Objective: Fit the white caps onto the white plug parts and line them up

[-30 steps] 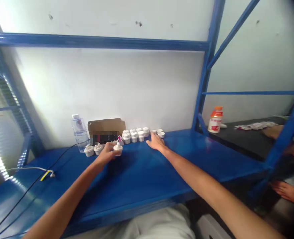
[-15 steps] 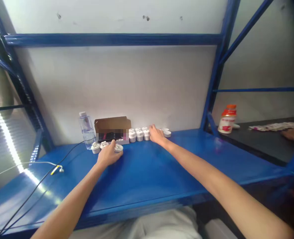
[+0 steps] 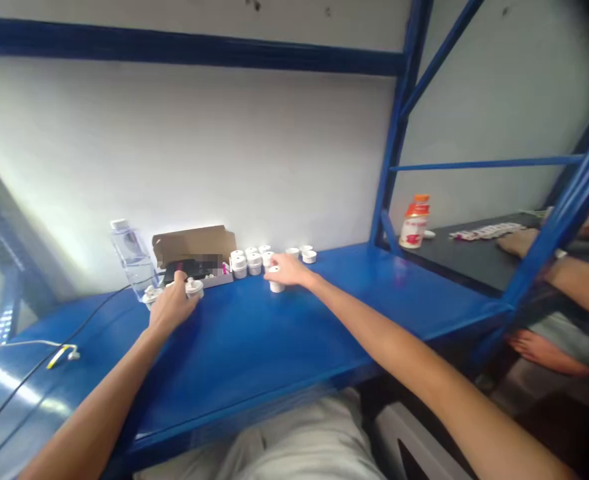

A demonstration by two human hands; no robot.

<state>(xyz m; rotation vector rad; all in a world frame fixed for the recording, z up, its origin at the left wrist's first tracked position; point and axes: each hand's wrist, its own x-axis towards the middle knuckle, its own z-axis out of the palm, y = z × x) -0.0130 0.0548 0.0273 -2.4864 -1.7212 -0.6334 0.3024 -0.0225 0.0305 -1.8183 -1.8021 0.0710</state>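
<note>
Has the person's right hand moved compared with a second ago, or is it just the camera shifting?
Yes. The right hand has pulled back from the row of white caps by the wall toward the person, and now grips one white cap out on the blue shelf.

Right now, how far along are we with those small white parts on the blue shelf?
Looks done: a couple of fitted white pieces sit by the water bottle. In hand: the left hand rests on another fitted piece, while the right hand grips a white cap. Left: a cluster of white caps beside the cardboard box.
</note>
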